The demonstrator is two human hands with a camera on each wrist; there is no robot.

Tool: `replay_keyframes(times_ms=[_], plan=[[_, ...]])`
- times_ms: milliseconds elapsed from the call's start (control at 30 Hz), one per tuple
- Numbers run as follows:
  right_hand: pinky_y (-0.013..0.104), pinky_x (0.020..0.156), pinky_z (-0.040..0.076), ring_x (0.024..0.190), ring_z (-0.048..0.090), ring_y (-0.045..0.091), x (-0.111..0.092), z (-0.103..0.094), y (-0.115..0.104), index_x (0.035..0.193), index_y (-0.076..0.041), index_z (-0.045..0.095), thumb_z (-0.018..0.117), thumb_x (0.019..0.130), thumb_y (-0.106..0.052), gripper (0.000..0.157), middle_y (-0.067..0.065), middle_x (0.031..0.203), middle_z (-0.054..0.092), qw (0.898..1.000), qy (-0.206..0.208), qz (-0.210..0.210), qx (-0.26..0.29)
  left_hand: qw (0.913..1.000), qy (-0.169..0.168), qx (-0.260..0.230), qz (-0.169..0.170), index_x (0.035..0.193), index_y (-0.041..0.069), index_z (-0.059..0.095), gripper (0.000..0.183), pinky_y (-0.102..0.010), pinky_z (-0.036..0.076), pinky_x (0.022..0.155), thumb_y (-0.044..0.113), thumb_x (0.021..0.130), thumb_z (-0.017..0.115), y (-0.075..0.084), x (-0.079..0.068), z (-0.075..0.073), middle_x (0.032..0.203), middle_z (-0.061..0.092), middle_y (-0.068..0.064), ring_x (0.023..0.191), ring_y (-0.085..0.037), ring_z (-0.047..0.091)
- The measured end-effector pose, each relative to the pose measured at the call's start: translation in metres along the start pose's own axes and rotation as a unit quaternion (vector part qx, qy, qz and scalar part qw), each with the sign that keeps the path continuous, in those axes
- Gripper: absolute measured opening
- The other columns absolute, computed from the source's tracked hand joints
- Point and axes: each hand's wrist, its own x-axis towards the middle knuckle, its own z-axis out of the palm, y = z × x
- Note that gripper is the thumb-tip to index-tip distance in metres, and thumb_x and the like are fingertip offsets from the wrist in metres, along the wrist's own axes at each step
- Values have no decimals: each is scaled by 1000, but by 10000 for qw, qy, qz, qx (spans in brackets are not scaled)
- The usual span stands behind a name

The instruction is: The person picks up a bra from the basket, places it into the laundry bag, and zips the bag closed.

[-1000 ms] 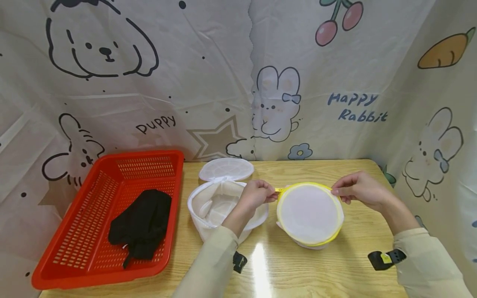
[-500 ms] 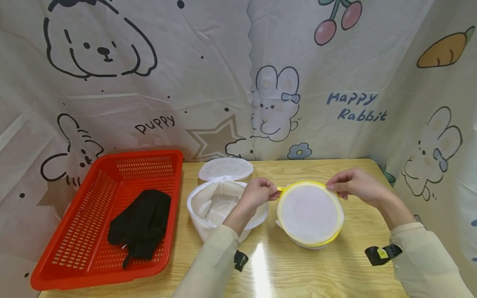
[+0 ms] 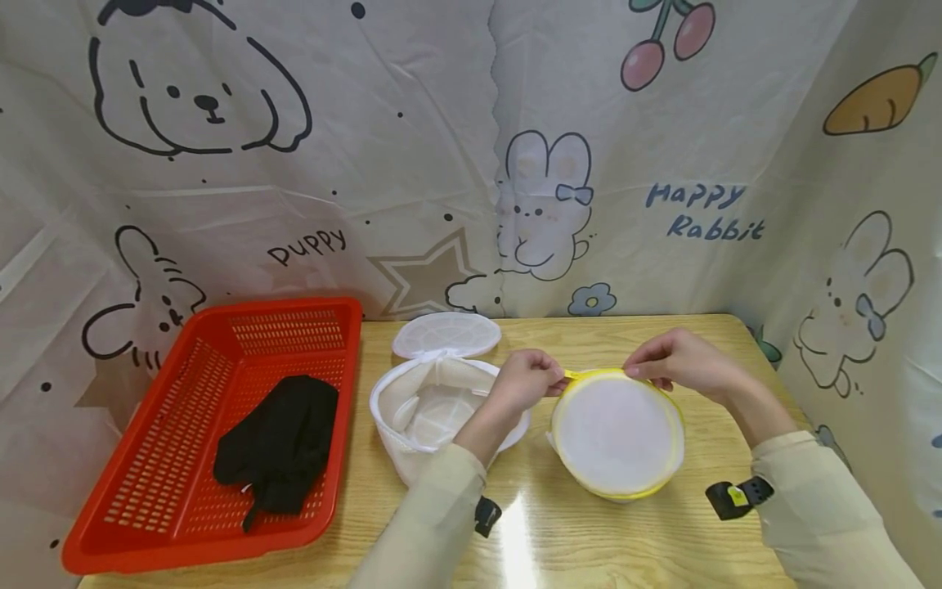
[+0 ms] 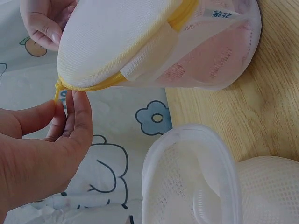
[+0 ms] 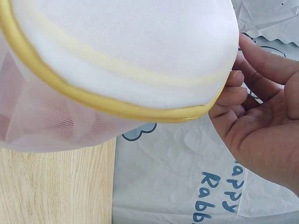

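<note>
A round white mesh laundry bag [image 3: 618,433] with a yellow zip round its top stands on the right half of the table. Something pinkish shows through its side in both wrist views. My left hand [image 3: 524,380] pinches the yellow zip pull [image 4: 57,93] between thumb and finger at the bag's far left edge. At the far rim, slightly right of it, my right hand [image 3: 680,361] pinches the yellow edge [image 5: 201,112] with thumb and fingers. The lid lies flat over the top.
Left of it is a second, cream mesh bag [image 3: 393,446] with its lid [image 3: 446,335] flipped back. A red perforated basket [image 3: 257,540] holds a black cloth item [image 3: 283,446] at the left. A printed curtain [image 3: 412,164] hangs behind the table [image 3: 567,548].
My left hand has moved right with the zip pull, while my right hand has slid left along the rim, bringing the hands closer together. The bag has shifted slightly right and toward me.
</note>
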Motion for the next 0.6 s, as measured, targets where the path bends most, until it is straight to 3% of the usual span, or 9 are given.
replay_keyframes(times_ms=[333, 600], plan=[[24, 52, 41, 61, 47, 18, -2, 1, -2, 89, 5, 68, 60, 86, 1, 9, 6, 72, 56, 9992, -113, -341, -202, 9999, 83, -65, -134, 81, -8, 58, 8, -28, 55, 71, -6, 88, 54, -2, 0, 3, 78, 64, -15, 65, -13, 58], [26, 52, 44, 62, 48, 19, -3, 3, -1, 89, 6, 66, 59, 86, 3, 9, 6, 70, 55, 9995, 84, -258, -152, 9995, 201, -21, -250, 83, -9, 59, 8, -28, 55, 70, -6, 87, 52, -4, 1, 5, 80, 65, -16, 67, -14, 59]])
